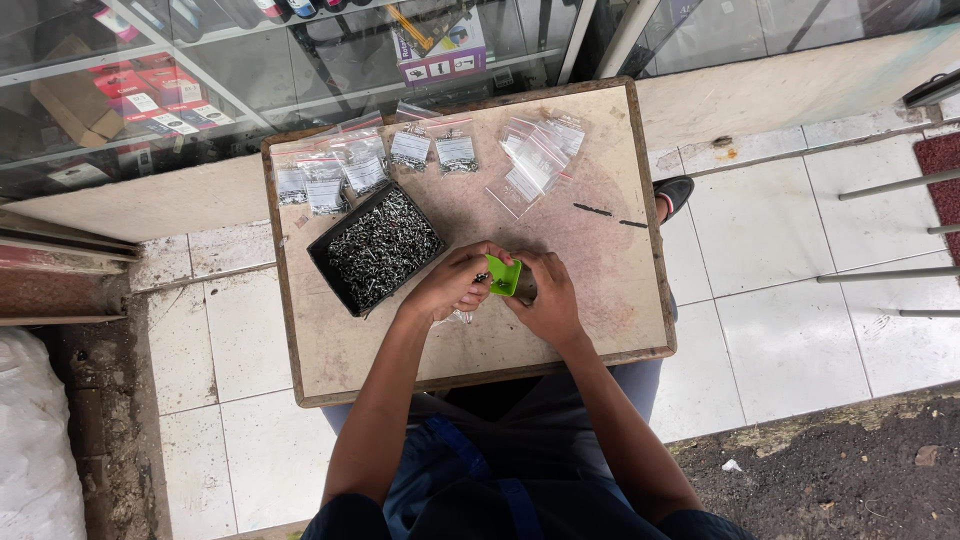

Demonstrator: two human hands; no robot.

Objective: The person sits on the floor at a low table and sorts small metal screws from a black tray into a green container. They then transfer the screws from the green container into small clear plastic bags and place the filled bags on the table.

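Mid-desk (pixel 600 330), near front edge: my left hand (pixel 455 283) and right hand (pixel 545 298) meet, fingers clamped on green scoop (pixel 504 274), small bag (pixel 462 316) apparently beneath. Screw tray (pixel 378 248) sits left, filled bags (pixel 410 152) along back edge. I judge bag-filling under way.

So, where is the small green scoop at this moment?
In the head view, the green scoop sits between the left hand and right hand, near the table's centre, right of the black tray of screws.
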